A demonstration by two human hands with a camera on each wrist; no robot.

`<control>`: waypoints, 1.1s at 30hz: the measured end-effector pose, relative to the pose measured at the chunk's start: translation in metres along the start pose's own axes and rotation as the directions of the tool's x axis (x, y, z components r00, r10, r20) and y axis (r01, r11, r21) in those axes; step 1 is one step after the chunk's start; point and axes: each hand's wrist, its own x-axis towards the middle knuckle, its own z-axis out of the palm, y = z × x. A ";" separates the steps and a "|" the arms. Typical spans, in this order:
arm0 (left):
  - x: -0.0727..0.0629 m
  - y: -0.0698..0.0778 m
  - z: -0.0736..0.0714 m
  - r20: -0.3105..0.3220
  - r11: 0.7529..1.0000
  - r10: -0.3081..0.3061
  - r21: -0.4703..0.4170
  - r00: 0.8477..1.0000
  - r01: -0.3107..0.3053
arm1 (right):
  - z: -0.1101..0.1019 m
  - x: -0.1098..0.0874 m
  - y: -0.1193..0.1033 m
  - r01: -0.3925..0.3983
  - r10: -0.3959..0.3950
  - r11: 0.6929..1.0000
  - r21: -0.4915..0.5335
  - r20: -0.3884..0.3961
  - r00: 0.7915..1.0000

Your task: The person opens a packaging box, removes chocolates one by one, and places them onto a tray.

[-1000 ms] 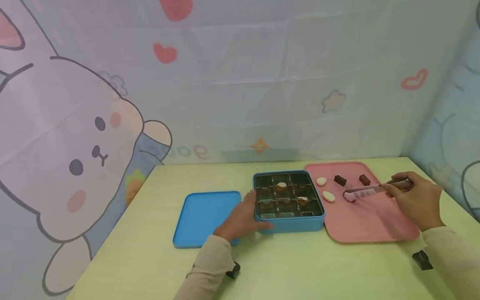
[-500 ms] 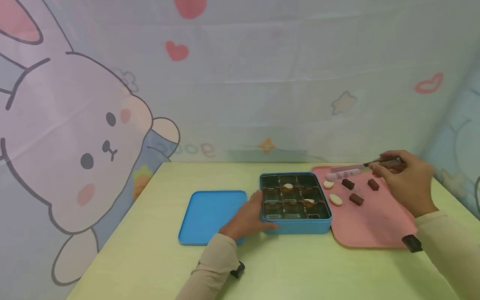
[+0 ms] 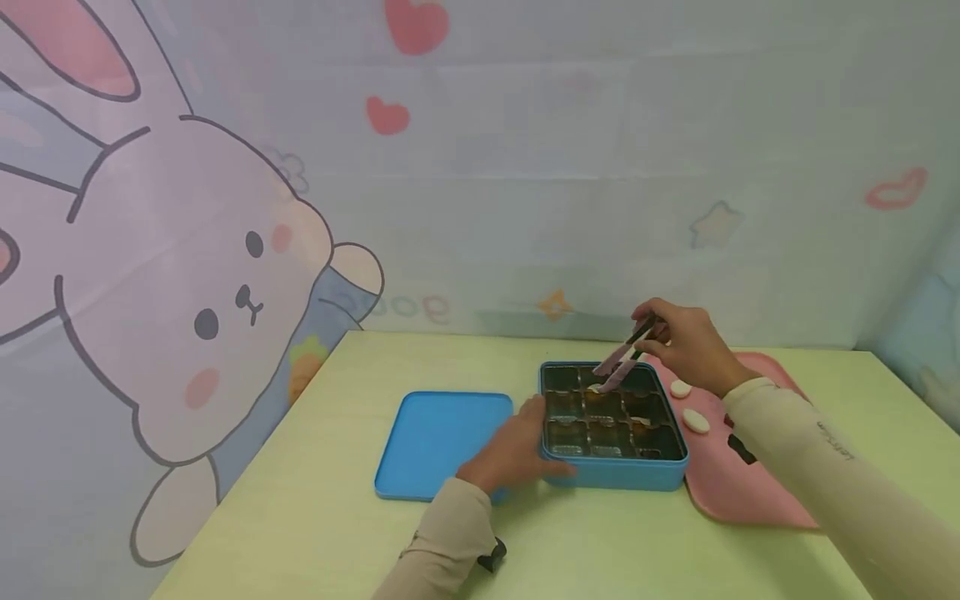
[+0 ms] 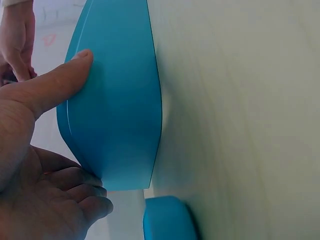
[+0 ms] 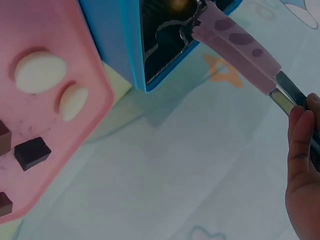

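In the head view my left hand [image 3: 516,446] holds the near left corner of a blue box [image 3: 622,475]. Its thumb [image 4: 70,82] lies along the front wall, and the other fingers touch the left side. With my right hand [image 3: 693,346] I pinch a pair of tongs [image 3: 626,358] with pinkish, spotted tips. Those tips reach down over the box's back row, around the middle column, near a white piece [image 3: 595,388]. Whether they grip anything is hard to tell. A dark, clear-walled divider [image 3: 603,408] splits the box into several compartments; another pale piece [image 3: 640,421] shows at the right.
A pink tray [image 3: 731,492] lies right of the box, partly under my right forearm. It bears white oval pieces [image 5: 41,72] and dark brown blocks [image 5: 32,153]. A blue lid [image 3: 442,442] lies flat to the left. A printed cloth [image 3: 525,208] hangs behind the table.
My right hand has lifted the tongs from the pink tray and carried them left over the box, tips now lowered into it. The left hand has stayed on the box corner. The view has shifted slightly.
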 end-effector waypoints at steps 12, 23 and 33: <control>-0.003 0.006 0.002 0.032 1.000 -0.027 0.003 0.999 0.027 | 0.020 -0.002 -0.003 -0.031 0.032 0.999 -0.014 0.079 0.996; -0.005 0.003 -0.002 0.030 0.999 -0.036 -0.024 0.999 0.037 | 0.002 -0.012 -0.014 -0.037 0.041 0.999 0.028 -0.177 0.983; -0.014 -0.008 -0.018 0.044 0.996 -0.053 -0.070 0.998 0.056 | -0.077 -0.045 0.000 -0.149 0.150 0.988 0.034 -0.402 0.903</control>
